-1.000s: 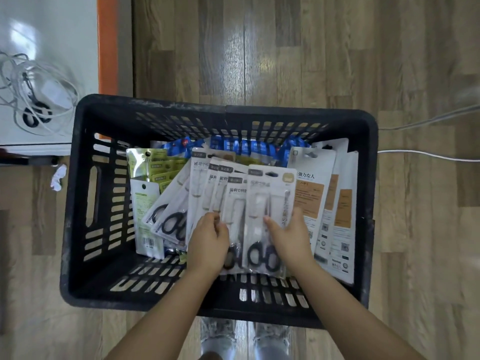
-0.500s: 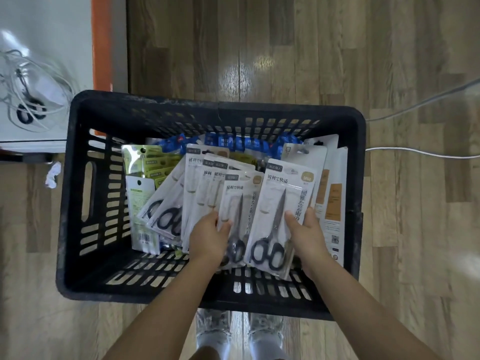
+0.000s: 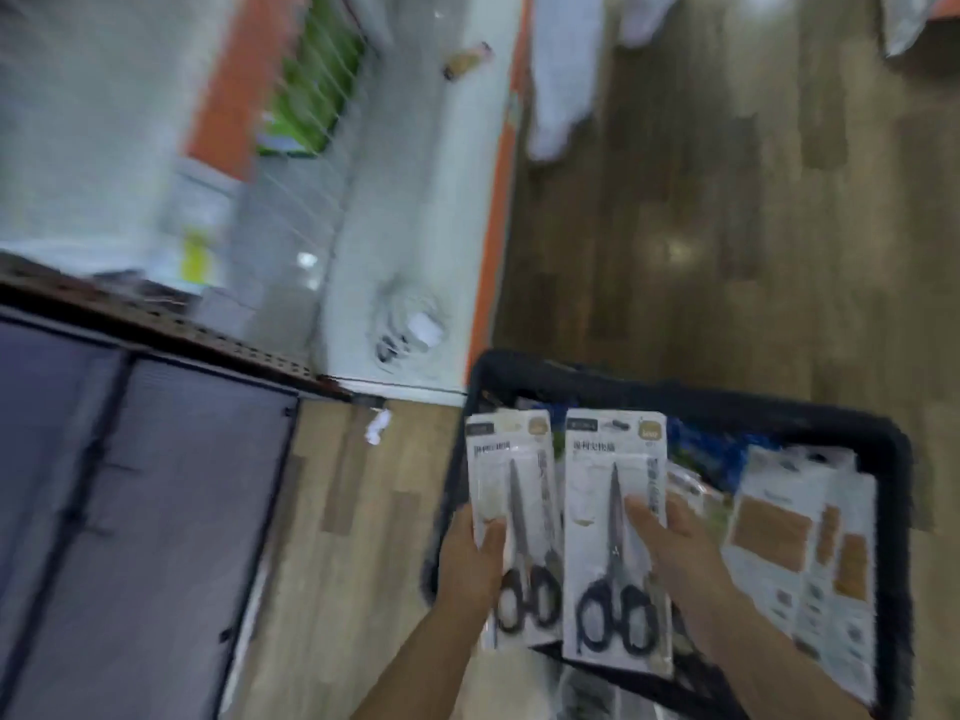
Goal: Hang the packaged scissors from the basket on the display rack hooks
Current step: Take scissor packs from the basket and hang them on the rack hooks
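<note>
Gripping one scissors pack [image 3: 613, 532] each, both hands [image 3: 475, 558] above basket [image 3: 893, 444]

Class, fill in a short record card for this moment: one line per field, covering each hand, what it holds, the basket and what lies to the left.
left hand: left hand grips a scissors pack, thumb on its front
right hand: right hand grips a second scissors pack, thumb on its front
pack position: both upright, side by side, above the near left part of the basket
basket: black basket on the wooden floor, more packs inside
to the left: dark panel, blurred
hung yet: no
image quality: motion blur
</note>
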